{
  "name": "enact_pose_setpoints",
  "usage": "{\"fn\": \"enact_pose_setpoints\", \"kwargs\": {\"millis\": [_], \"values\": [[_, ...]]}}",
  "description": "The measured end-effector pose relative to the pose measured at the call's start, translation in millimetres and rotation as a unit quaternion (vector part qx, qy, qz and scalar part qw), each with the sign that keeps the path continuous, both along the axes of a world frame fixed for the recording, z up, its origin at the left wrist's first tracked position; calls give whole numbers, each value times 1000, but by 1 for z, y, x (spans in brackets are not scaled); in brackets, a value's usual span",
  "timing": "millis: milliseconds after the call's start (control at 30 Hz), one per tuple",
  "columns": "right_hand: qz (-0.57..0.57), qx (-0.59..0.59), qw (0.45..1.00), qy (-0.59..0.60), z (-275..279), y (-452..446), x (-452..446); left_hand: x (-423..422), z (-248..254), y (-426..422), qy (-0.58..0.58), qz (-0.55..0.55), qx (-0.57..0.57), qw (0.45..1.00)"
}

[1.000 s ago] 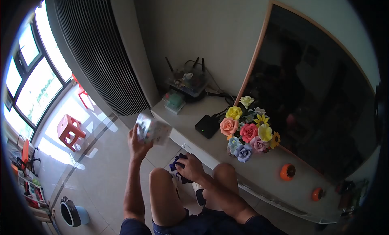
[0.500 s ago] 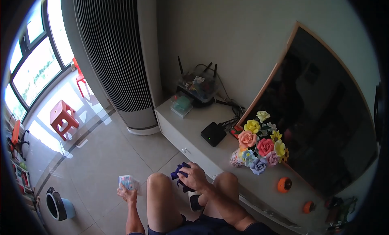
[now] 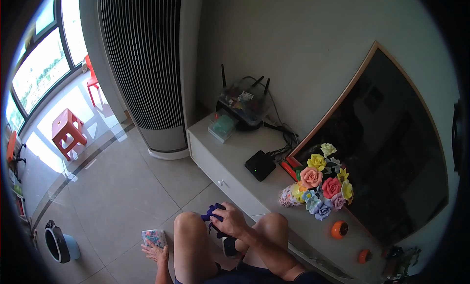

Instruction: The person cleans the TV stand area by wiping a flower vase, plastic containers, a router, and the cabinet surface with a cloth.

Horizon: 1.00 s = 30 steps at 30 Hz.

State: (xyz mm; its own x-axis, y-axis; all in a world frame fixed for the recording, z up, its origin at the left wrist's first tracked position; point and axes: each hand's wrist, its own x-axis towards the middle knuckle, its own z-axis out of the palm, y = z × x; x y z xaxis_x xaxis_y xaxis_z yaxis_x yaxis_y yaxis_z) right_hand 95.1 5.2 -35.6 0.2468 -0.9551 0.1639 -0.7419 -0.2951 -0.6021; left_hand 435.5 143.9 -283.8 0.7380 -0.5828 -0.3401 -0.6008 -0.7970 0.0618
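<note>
My left hand point(image 3: 157, 253) is beside my left knee with its fingers stretched out and spread. Its fingertips overlap the near edge of a small flat pack point(image 3: 153, 236), pale with a pink and blue pattern. The pack appears to lie on the floor tiles. Between my knees, my right hand point(image 3: 232, 221) is closed on a crumpled dark purple cloth point(image 3: 213, 211). Part of the cloth hangs below the fingers, and its full shape is hidden.
A white low cabinet point(image 3: 215, 149) carries a black box point(image 3: 260, 165), a router point(image 3: 241, 107), a flower vase point(image 3: 290, 196) and orange round objects. A dark framed screen point(image 3: 387, 147) leans behind. Left are a bin point(image 3: 71, 247), a red stool point(image 3: 67, 129) and a tall air conditioner point(image 3: 139, 63).
My left hand has moved lower, and its fingers have spread on the pack. My right hand still holds the purple cloth. The view has shifted slightly.
</note>
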Motion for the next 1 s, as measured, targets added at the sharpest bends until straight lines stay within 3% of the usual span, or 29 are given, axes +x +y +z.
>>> {"fn": "enact_pose_setpoints", "kwargs": {"millis": [67, 167, 267, 467, 533, 667, 800, 1000], "values": [[-3, 0, 1000, -4, -1, 1, 0, 4, 12, -11, 3, 10, 11, 1000], [3, 11, 1000, -19, -1, -2, 0, 8, 37, -43, 4, 33, -79, 996], [36, 21, 998, -43, 5, -18, 8, 6, 82, -92, 18, -18, -207, 978], [89, 4, 993, -77, 29, -77, 29, -17, 167, -239, 152, -141, -451, 868], [78, 23, 996, -47, 30, -78, 23, -54, 223, -278, 236, -177, -491, 820], [67, 5, 997, 39, 22, -68, 7, -119, 277, -346, 244, -329, -489, 770], [59, 20, 997, 37, 21, -65, 0, -186, 300, -393, 174, -433, -398, 790], [77, 38, 994, 65, 27, -74, 5, -236, 271, -436, 191, -415, -416, 786]]}}
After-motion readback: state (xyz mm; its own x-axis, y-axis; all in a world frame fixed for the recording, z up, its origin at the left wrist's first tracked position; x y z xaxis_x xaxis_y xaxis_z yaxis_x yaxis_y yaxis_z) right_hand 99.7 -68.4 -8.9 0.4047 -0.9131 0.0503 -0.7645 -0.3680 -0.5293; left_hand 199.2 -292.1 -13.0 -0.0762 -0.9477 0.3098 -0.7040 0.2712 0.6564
